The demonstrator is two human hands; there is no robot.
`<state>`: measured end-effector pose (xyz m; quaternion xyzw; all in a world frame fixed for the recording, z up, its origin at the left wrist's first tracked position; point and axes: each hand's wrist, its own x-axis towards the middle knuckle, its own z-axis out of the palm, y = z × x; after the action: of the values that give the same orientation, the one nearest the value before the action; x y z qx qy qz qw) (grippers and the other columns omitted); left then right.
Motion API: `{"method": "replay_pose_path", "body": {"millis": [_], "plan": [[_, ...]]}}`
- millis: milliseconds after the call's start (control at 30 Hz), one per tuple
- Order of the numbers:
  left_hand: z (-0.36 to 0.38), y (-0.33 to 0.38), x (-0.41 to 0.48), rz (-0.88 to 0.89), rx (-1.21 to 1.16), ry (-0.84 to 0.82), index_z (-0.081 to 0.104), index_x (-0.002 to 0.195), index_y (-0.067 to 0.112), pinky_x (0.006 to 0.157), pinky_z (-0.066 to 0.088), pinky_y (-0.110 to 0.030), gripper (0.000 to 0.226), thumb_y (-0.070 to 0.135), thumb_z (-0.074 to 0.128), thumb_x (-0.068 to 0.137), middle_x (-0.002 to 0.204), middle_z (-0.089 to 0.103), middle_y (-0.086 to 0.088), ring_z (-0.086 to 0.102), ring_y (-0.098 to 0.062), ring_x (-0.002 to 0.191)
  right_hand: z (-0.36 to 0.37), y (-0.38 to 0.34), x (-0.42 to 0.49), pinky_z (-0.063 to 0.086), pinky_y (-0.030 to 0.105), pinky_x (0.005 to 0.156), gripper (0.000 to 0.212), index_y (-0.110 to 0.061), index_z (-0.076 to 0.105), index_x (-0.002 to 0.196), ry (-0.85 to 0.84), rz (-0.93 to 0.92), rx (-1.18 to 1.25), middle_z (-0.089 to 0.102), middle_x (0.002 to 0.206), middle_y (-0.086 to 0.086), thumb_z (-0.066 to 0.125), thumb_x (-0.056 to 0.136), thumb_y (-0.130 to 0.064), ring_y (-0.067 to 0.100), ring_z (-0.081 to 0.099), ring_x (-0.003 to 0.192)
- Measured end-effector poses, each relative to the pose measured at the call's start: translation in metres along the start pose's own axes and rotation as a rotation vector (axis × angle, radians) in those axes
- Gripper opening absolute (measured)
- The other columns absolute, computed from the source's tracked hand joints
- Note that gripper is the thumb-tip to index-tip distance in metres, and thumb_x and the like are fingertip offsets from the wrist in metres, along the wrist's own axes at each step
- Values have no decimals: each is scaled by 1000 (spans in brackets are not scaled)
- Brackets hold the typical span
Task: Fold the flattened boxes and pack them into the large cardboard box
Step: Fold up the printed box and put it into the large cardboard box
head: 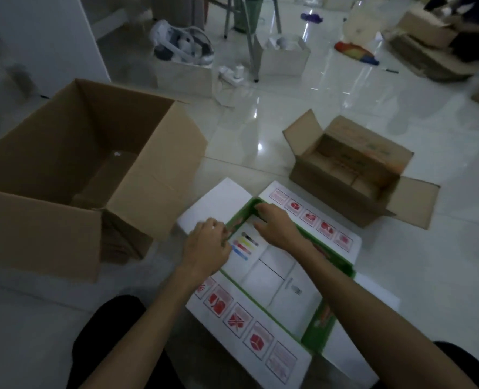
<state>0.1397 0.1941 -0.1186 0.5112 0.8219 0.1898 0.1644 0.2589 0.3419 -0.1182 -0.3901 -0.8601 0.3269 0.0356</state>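
**White-and-green box, part-folded, on tiled floor**

Item: white-and-green box [272, 273], lying on the floor directly under both hands, its flaps spread flat and printed with red pictograms.

Left hand [206, 248]: fingers curled together, pinching the green side wall at the box's far left corner.

Right hand [277, 224]: fingers extended and held close, tips hooked over the green end wall; palm over the white inner panel.

Edges and room: bare glossy floor [260, 130] lies beyond the fingertips and right of the right forearm. The box's far-left flap lies just beside the large cardboard box.

Large cardboard box [92, 164]: left of the left hand, upright, flaps open; contents too dim to tell.

Other items: smaller brown carton [353, 169], open, beyond and right of the right hand. Farther off: white bags, metal legs, cartons, a second person, blurred.
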Motion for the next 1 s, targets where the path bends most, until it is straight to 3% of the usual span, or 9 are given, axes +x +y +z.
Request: {"method": "replay_pose_path", "body": {"millis": [67,233,333,467,567,700,833,900,1000], "plan": [[31,11,-8,3,14,-188,52,122,16,94,44,-37,42,33,54,84,126,53,-9,47,-27,116,-5,37,-1,46,25,77,30,-10,57,119,-29,51,-62,58,109,5,52,91,-18,16,54,92],[90,20,-34,-31,257,-511,33,142,28,112,30,-47,72,58,54,80,146,34,-11,28,-30,137,0,136,-6,37,53,105,42,-18,46,129,-30,369,-342,49,131,15,53,88,-22,33,44,120],[112,17,-37,-35,304,-479,36,141,26,110,32,-44,64,49,55,84,146,34,-10,29,-28,136,1,177,-26,22,65,108,56,-28,30,143,-65,467,-372,32,149,14,50,91,-24,42,28,135],[131,6,-28,39,316,-368,57,126,20,105,39,-40,44,36,60,86,140,45,-8,32,-25,137,5,205,-48,49,53,91,62,-29,19,147,-30,405,-401,47,136,17,48,92,-26,36,53,115],[135,-2,-10,87,243,-281,67,116,18,107,40,-37,35,26,66,82,142,47,-9,31,-25,140,2,213,-54,52,43,78,59,-24,19,147,7,382,-453,57,123,17,47,94,-24,34,62,97],[129,-5,24,57,122,-171,59,125,12,98,50,-36,49,8,71,77,149,34,-15,42,-28,132,2,215,-55,49,38,68,60,-21,15,147,3,438,-416,62,113,19,45,96,-23,33,64,88],[116,1,50,-196,-9,-113,44,123,6,81,48,-40,57,9,73,75,126,45,-18,49,-30,110,9,208,-54,48,35,65,64,-20,9,148,11,472,-368,61,114,21,47,96,-21,30,65,87],[114,4,61,-292,-95,-141,44,120,7,86,47,-40,48,17,68,80,123,47,-19,51,-32,110,13,204,-52,47,34,65,64,-17,10,148,13,480,-344,60,115,21,47,96,-18,29,64,87],[118,-2,77,-315,-184,-250,29,141,4,112,32,-43,77,30,67,79,148,27,-22,29,-37,138,17,199,-45,51,35,67,61,-14,12,147,17,487,-307,59,115,21,47,96,-17,28,64,87]]}}
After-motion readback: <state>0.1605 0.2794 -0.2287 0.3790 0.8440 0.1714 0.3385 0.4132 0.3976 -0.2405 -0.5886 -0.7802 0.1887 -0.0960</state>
